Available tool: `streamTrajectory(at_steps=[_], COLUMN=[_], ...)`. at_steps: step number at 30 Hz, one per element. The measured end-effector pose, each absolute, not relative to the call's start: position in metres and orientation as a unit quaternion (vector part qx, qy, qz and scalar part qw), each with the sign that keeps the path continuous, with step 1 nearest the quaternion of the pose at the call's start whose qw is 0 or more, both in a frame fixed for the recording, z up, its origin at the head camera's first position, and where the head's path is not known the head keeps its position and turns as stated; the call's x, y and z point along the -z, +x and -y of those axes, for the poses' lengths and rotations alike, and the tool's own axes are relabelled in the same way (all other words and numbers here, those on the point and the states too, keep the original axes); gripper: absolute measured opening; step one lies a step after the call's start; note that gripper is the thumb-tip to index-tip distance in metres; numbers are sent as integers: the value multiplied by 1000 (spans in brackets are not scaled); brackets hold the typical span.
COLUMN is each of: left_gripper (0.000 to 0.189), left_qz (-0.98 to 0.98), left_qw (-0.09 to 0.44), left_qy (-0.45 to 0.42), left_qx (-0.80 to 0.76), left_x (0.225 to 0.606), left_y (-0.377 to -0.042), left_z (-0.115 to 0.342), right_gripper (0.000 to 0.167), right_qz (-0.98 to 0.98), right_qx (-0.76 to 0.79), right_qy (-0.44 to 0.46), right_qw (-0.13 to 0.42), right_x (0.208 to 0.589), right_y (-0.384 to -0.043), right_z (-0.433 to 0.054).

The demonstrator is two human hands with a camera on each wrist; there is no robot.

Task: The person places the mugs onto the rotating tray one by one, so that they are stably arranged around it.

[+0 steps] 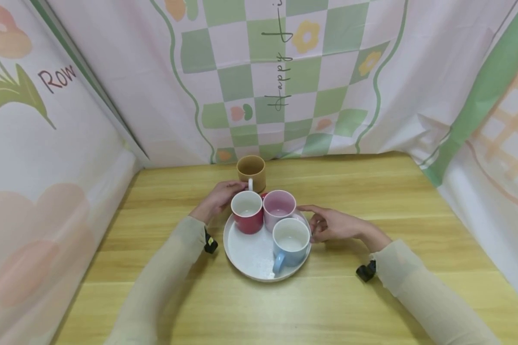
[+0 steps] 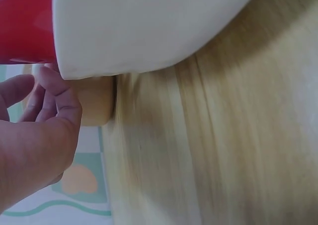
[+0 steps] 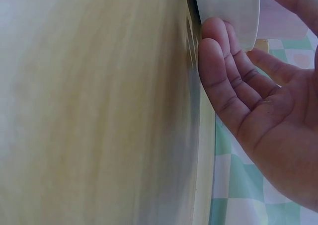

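A round white tray [image 1: 252, 258] carries a red mug [image 1: 248, 223], a pink mug [image 1: 269, 221] and a blue mug [image 1: 291, 258]. Behind the red mug, on the table, stands a brown mug [image 1: 259, 182], a white handle [image 1: 250, 185] showing at its front. My left hand [image 1: 220, 199] reaches past the red mug, its fingertips at that handle; curled fingers [image 2: 64, 96] and thumb come together there in the left wrist view. Around the tray's right side lies my right hand [image 1: 338, 224], its loosely bent fingers [image 3: 213, 61] touching the wall and the index finger stretched toward the pink mug.
The wood-grain table [image 1: 328, 297] runs back to a checked curtain [image 1: 272, 96]. Printed cloth [image 1: 60, 158] hangs on the left and more cloth [image 1: 492, 158] on the right. Small black cameras [image 1: 366, 271] sit at both wrists.
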State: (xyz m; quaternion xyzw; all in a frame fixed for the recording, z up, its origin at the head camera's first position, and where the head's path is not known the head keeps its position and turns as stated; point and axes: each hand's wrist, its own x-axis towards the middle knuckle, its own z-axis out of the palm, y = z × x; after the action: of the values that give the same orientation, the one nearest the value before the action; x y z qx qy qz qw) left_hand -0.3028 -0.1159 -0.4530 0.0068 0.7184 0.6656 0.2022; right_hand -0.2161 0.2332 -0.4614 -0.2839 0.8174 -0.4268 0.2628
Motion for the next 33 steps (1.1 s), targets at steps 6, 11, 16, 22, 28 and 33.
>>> streamTrajectory(at_steps=[6,11,16,22,28,33], left_gripper=[38,38,38,39,39,40], left_qz=[-719,-720,-719,-707,-709,-706], left_qw=[215,209,193,188,186,197], left_qy=[10,11,5,1,-1,0], left_qx=[-661,-662,-668,-681,-680,-681], left_x=[455,457,456,455,456,455], left_y=[-304,-304,-304,-306,-308,-307], left_z=[116,119,126,136,143,144], right_gripper=[89,89,88,88,88,88], right_qz=[-816,-816,-816,-814,-814,-814], right_qx=[428,426,426,429,429,429], right_qy=[-283,-285,-286,-288,-291,-293], right_qw=[265,267,266,265,264,262], right_x=[462,462,463,463,464,465], right_y=[-216,-216,-216,-216,-217,-217], right_z=[-233,-233,-233,-234,-234,-235])
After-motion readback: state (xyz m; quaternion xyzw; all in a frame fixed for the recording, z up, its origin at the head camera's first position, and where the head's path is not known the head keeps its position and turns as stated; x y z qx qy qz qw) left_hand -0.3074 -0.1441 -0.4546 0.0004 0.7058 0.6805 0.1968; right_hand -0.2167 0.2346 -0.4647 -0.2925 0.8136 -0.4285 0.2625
